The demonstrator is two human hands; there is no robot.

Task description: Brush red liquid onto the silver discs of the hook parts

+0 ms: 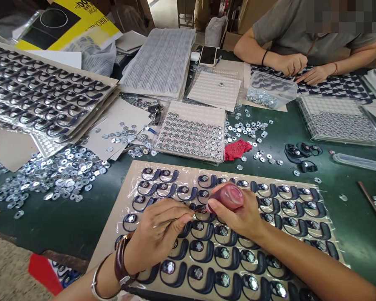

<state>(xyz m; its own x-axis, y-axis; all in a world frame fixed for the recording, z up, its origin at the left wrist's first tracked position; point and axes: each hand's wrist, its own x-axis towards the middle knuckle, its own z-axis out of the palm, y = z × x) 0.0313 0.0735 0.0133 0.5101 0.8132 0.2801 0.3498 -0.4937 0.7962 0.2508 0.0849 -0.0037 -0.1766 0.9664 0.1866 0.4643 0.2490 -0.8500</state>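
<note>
My left hand (161,230) pinches a thin pointed tool (198,210), whose kind I cannot make out. Its tip meets one of the dark ear-hook-shaped pieces. Wrapped around a soft reddish squeeze bottle (228,196), my right hand (246,213) tilts it so the nozzle comes close to the tool's tip. Both hands are over a brown card (113,228) covered in clear plastic. Rows of dark hook-shaped pieces (224,257) lie on it, most with a shiny round metal part. My hands cover some of the middle pieces.
Beyond the card stands a tray of round metal parts (191,133) beside a red cloth (237,149). Loose metal washers (65,167) lie heaped at left. Stacked cards (44,92) are at far left. A co-worker's hands (290,65) work across the table near a clear box (269,90).
</note>
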